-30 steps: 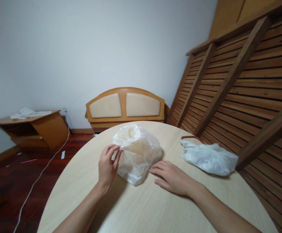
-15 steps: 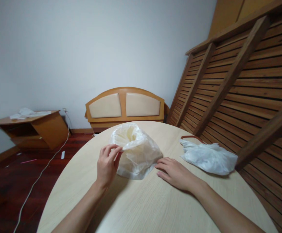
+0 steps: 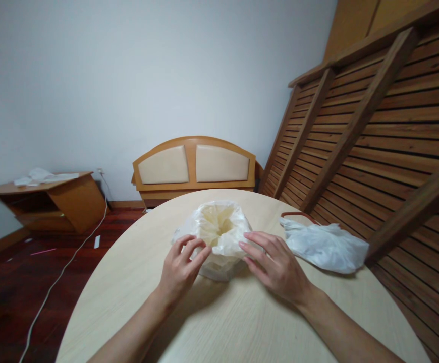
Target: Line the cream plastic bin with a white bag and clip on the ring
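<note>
A white, see-through plastic bag (image 3: 225, 267) stands on the round table with its mouth facing up and its rim folded outward. Its inside looks pale yellow; whether anything lies in it I cannot see. At the near left of the rim, my left hand (image 3: 181, 267) is curled, thumb and fingertips closed at the bag's edge. On the other side, the fingertips of my right hand (image 3: 278, 264) rest against the bag, with the fingers stretched and thumb apart.
A second white plastic bag (image 3: 325, 247) lies on the right of the table (image 3: 128, 287), a brown strap-like loop (image 3: 298, 214) behind it. Beyond stand a headboard (image 3: 195, 186) and a leaning slatted wooden frame (image 3: 355, 131). A cable (image 3: 62, 272) crosses the floor at left.
The bag has turned and its mouth now faces up nearer me. My right hand has come up from the tabletop to the rim. My left hand has shifted slightly right and toward me.
</note>
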A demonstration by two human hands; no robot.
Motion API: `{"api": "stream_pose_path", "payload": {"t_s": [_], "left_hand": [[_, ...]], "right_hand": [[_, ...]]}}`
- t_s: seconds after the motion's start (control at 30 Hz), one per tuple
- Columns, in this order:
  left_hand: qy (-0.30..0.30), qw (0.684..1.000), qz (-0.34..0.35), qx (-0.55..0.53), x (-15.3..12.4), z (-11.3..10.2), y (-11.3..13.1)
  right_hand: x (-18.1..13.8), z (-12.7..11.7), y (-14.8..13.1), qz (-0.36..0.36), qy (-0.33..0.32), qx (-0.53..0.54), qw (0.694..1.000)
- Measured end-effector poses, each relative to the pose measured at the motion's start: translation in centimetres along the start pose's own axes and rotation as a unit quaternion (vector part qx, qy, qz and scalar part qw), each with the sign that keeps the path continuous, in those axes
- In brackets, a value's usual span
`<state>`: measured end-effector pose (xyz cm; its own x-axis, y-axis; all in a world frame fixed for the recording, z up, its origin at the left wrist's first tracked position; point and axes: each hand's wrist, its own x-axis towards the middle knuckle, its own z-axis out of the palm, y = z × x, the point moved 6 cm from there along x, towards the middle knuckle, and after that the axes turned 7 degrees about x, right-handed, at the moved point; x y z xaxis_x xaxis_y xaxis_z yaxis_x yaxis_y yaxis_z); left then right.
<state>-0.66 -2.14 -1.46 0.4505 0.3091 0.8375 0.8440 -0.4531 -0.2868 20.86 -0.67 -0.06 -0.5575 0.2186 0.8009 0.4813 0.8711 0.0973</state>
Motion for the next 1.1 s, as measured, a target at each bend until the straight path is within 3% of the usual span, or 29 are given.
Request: {"api": "stream_pose_path", "payload": {"t_s": [0.17,0.4,0.47,0.53,0.63,0.73,1.1], "left_hand": [[0.008,0.999,0.038,0.010,0.1,-0.3,0.8],[0.010,0.997,0.077,0.003,0.3,-0.4,1.6],[0.013,0.996,0.088,-0.003,0.3,-0.5,1.9],[0.018,0.995,0.094,-0.006,0.3,-0.6,2.2],[0.018,0.995,0.097,-0.009,0.2,-0.5,2.6],[0.018,0.995,0.101,-0.014,0.2,-0.5,3.0],[0.034,0.994,0.106,-0.017,0.5,-1.1,3.4]], "right_hand": [[-0.4,0.3,0.7,-0.008,-0.022,0.015,1.000],[1.2,-0.7,0.2,0.032,0.015,0.030,0.999],[2.5,-0.3,-0.2,0.072,-0.026,0.048,0.996],[3.7,0.9,-0.3,0.117,-0.109,0.062,0.985],[4.9,3.0,-0.4,0.144,-0.260,0.081,0.951],[5.5,4.3,0.2,0.172,-0.351,0.053,0.919],[6.2,6.3,2.0,0.237,-0.438,-0.004,0.867]]}}
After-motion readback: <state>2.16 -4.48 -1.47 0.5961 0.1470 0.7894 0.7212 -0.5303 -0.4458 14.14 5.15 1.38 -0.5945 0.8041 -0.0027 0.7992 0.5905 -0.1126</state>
